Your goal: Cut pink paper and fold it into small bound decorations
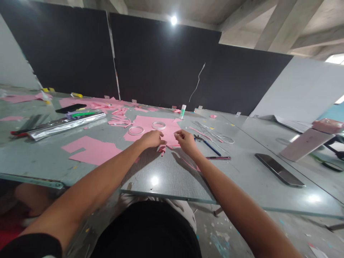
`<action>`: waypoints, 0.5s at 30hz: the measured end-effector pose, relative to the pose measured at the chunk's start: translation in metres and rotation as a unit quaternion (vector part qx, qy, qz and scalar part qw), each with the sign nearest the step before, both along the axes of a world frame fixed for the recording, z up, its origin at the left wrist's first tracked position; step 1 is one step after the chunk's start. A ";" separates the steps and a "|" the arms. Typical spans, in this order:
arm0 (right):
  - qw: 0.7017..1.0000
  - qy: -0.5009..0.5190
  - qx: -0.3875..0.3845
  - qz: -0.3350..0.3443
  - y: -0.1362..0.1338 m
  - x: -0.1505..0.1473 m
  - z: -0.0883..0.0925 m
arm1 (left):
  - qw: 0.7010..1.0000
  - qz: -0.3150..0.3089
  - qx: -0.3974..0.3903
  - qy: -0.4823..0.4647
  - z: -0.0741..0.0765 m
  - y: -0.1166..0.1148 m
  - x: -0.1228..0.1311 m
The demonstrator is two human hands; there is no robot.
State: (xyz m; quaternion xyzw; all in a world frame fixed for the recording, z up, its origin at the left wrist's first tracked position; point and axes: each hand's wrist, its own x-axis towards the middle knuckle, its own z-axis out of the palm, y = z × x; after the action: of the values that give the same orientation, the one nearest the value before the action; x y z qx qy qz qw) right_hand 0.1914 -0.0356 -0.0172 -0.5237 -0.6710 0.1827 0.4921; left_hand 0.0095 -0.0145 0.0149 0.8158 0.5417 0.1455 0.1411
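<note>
Both my arms reach forward over a grey glass table (166,179). My left hand (151,139) is curled, its fingertips pinched on a small pink paper piece (162,150) that hangs just below it. My right hand (185,141) is also curled, fingers pinched near the edge of a large pink paper sheet (150,127); what it holds is too small to name. Two rolls of white tape (158,125) lie on that sheet just beyond my hands.
Scissors (206,142) and a pen (218,157) lie right of my hands, a glue stick (182,111) farther back. A foil roll (64,124) and pink paper scraps (91,149) lie left. A dark phone (279,169) and a pink box (305,144) sit right.
</note>
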 end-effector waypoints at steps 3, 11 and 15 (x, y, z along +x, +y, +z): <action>1.000 -0.007 0.005 0.000 -0.003 -0.001 0.001 | 1.000 0.000 0.024 0.002 0.022 -0.005 -0.009; 0.999 -0.043 0.011 0.027 -0.013 -0.008 0.003 | 0.996 0.013 0.011 0.084 0.075 -0.035 -0.114; 0.998 -0.049 0.010 0.042 -0.013 -0.014 0.001 | 0.993 0.108 -0.036 -0.003 0.050 -0.040 -0.171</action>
State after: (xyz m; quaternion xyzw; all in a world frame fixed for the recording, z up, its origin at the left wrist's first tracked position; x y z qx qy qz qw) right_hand 0.1772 -0.0482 -0.0164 -0.4980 -0.7178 0.1704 0.4559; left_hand -0.1613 -0.0540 0.0652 0.7462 0.6312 0.1432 0.1556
